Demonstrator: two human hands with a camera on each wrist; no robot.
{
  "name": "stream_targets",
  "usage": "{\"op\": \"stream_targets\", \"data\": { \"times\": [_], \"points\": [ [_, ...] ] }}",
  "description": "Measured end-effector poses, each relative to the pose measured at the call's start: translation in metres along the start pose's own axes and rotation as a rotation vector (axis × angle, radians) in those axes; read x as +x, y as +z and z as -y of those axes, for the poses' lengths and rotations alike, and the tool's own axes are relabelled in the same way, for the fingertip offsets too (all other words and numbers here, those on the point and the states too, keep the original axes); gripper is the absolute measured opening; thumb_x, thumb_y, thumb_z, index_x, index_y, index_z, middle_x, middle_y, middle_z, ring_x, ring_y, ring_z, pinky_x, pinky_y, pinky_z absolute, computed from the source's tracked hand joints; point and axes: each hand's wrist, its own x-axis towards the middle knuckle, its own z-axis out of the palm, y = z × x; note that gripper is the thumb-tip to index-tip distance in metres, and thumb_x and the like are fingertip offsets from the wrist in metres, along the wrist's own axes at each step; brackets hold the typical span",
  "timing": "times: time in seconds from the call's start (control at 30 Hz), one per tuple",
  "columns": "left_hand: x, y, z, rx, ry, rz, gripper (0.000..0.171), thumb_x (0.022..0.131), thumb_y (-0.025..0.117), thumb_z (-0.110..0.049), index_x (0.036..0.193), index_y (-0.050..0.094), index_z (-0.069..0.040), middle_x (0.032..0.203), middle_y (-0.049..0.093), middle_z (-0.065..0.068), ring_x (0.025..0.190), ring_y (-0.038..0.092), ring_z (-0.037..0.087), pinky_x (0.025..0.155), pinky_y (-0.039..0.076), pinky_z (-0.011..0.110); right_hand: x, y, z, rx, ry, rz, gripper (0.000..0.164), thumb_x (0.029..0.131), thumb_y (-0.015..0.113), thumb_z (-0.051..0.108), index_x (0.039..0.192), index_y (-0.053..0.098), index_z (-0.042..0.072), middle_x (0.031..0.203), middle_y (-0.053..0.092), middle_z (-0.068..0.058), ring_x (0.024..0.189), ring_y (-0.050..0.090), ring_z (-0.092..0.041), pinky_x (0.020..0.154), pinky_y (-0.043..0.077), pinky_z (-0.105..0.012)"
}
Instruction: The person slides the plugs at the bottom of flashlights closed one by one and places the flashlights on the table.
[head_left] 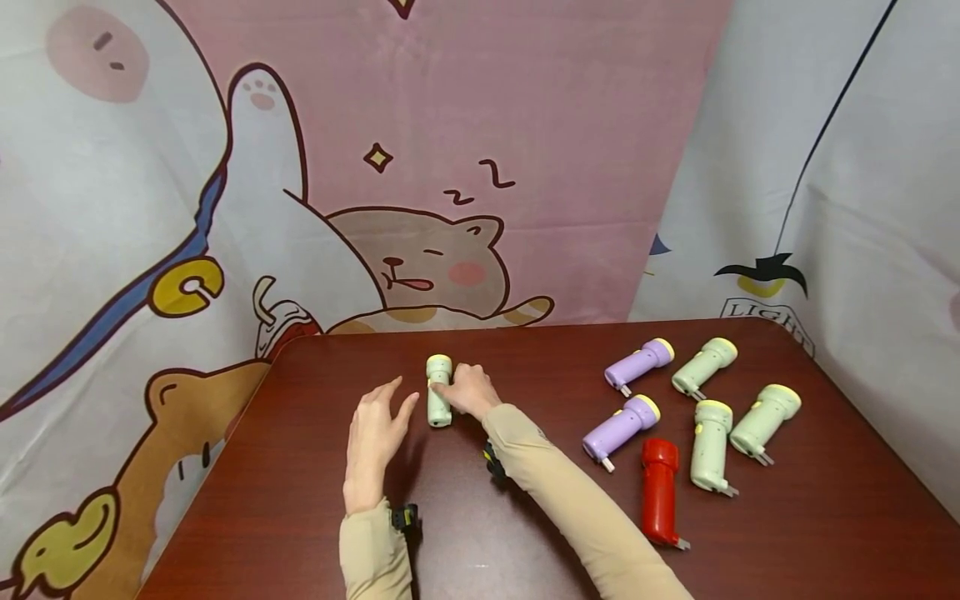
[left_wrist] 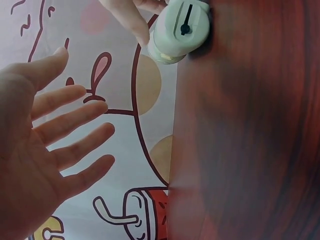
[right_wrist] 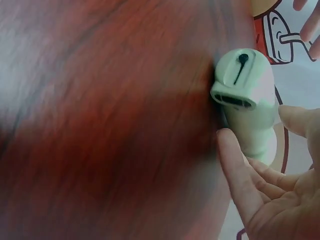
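A pale green flashlight (head_left: 438, 408) lies on the far middle of the table, its yellow-rimmed head toward the back edge. My right hand (head_left: 474, 390) holds it from the right, thumb across its top and fingers along its side. In the right wrist view, the flashlight's (right_wrist: 247, 92) near end shows a dark keyhole-like slot and a recess at its edge, with the right hand (right_wrist: 275, 200) around the body. To the left of it, apart, is my left hand (head_left: 372, 433). The left wrist view shows that hand (left_wrist: 40, 145) empty, fingers spread, beside the flashlight (left_wrist: 175, 32).
At the table's right lie two purple flashlights (head_left: 621, 429), several pale green flashlights (head_left: 710, 446) and a red flashlight (head_left: 660, 492), with small plug prongs sticking out of their ends. A cartoon-printed curtain (head_left: 585, 167) hangs behind the dark wooden table (head_left: 300, 500).
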Motion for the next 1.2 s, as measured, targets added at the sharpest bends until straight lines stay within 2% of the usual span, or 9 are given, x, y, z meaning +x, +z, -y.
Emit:
{"op": "stream_targets", "data": {
  "times": [0.13,0.3,0.53,0.63,0.77,0.87,0.97,1.1,1.2],
  "points": [
    [0.000,0.000,-0.002,-0.006,0.019,-0.011,0.044,0.091,0.062,-0.033,0.125,0.061,-0.004,0.126,0.061,0.020,0.117,0.056,0.040,0.093,0.047,0.053,-0.001,-0.013,-0.005,-0.064,-0.016,-0.042,0.039,0.086,0.065,0.041,0.084,0.061,0.003,0.069,0.061,-0.007,0.057,0.057,-0.018,0.052,0.044,-0.028],
    [0.001,0.002,-0.004,-0.016,0.034,-0.027,0.043,0.091,0.062,-0.033,0.124,0.062,-0.005,0.125,0.062,0.019,0.116,0.057,0.039,0.092,0.048,0.052,-0.003,-0.039,-0.012,-0.089,-0.005,-0.087,0.040,0.086,0.064,0.043,0.084,0.061,0.003,0.080,0.064,-0.010,0.071,0.061,-0.024,0.064,0.050,-0.034],
    [0.002,0.005,-0.007,-0.018,0.052,-0.030,0.041,0.091,0.062,-0.032,0.122,0.063,-0.005,0.123,0.063,0.018,0.114,0.058,0.038,0.091,0.048,0.052,-0.003,-0.085,-0.028,-0.112,0.030,-0.154,0.042,0.087,0.063,0.045,0.066,0.059,0.009,0.067,0.061,-0.007,0.064,0.059,-0.022,0.063,0.048,-0.034],
    [0.002,0.006,-0.008,-0.026,0.063,-0.028,0.040,0.091,0.062,-0.032,0.122,0.063,-0.005,0.122,0.064,0.018,0.113,0.059,0.038,0.089,0.049,0.052,-0.004,-0.108,-0.041,-0.150,0.051,-0.190,0.045,0.087,0.062,0.045,0.061,0.058,0.008,0.069,0.063,-0.011,0.067,0.061,-0.026,0.064,0.049,-0.038],
    [0.003,0.007,-0.009,-0.030,0.075,-0.038,0.039,0.091,0.062,-0.031,0.121,0.064,-0.005,0.121,0.064,0.018,0.112,0.060,0.038,0.088,0.049,0.052,-0.006,-0.138,-0.064,-0.215,0.108,-0.230,0.045,0.087,0.060,0.045,0.068,0.061,0.003,0.085,0.066,-0.021,0.079,0.065,-0.035,0.070,0.052,-0.045],
    [0.003,0.008,-0.008,-0.026,0.074,-0.047,0.038,0.091,0.063,-0.030,0.120,0.064,-0.005,0.120,0.065,0.018,0.111,0.060,0.038,0.088,0.049,0.052,-0.008,-0.157,-0.083,-0.253,0.158,-0.240,0.046,0.088,0.059,0.045,0.074,0.063,0.001,0.092,0.066,-0.025,0.082,0.066,-0.038,0.070,0.053,-0.045],
    [0.003,0.008,-0.009,-0.029,0.073,-0.042,0.038,0.091,0.063,-0.030,0.119,0.065,-0.005,0.119,0.065,0.018,0.111,0.060,0.038,0.088,0.049,0.052,-0.011,-0.174,-0.102,-0.279,0.200,-0.244,0.048,0.088,0.057,0.045,0.079,0.065,-0.002,0.098,0.065,-0.029,0.086,0.065,-0.042,0.069,0.053,-0.047],
    [0.004,0.010,-0.010,-0.032,0.067,-0.028,0.037,0.090,0.064,-0.030,0.118,0.066,-0.004,0.118,0.066,0.018,0.111,0.060,0.038,0.089,0.049,0.052,-0.016,-0.192,-0.123,-0.320,0.248,-0.245,0.051,0.088,0.055,0.044,0.092,0.065,-0.006,0.109,0.061,-0.034,0.096,0.062,-0.049,0.076,0.052,-0.052],
    [0.004,0.011,-0.011,-0.035,0.070,-0.025,0.036,0.090,0.064,-0.028,0.117,0.066,-0.004,0.117,0.066,0.018,0.111,0.061,0.038,0.089,0.049,0.051,-0.020,-0.203,-0.135,-0.317,0.320,-0.209,0.051,0.089,0.053,0.044,0.099,0.064,-0.005,0.106,0.063,-0.032,0.094,0.063,-0.046,0.073,0.053,-0.049]
  ]
}}
